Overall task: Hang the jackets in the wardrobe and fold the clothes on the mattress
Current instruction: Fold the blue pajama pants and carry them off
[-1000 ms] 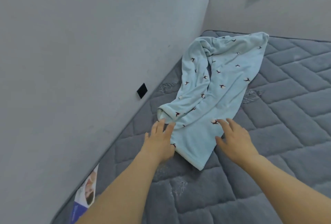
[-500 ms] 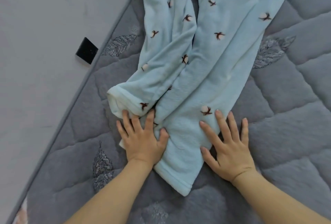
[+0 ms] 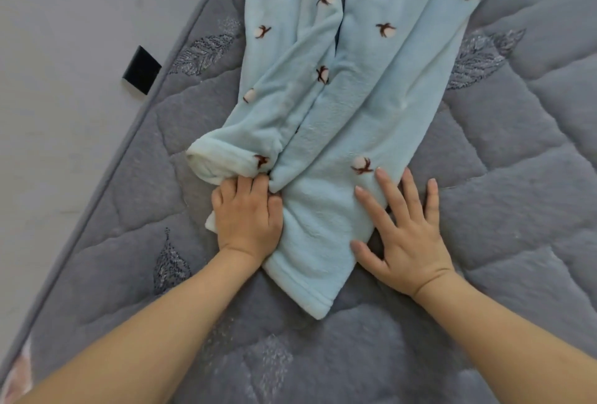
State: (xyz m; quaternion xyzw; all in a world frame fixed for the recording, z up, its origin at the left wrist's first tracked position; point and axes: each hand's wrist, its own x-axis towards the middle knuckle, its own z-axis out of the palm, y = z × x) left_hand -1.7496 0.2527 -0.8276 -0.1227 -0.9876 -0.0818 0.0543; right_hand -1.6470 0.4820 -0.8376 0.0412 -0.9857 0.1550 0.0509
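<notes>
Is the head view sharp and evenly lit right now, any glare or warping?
Head view: soft, even light, no glare; pale blue garment and both hands, left hand and right hand, look sharp; wide-angle bending shows at the mattress edges.

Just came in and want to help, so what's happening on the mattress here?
A person is laying out light blue fleece pajama pants on the grey quilted mattress to fold them. The left hand has its fingers curled into the fabric where the two legs meet, by the rolled cuff. The right hand lies flat with spread fingers, partly on the other leg and partly on the mattress. No fold is made yet.
</notes>
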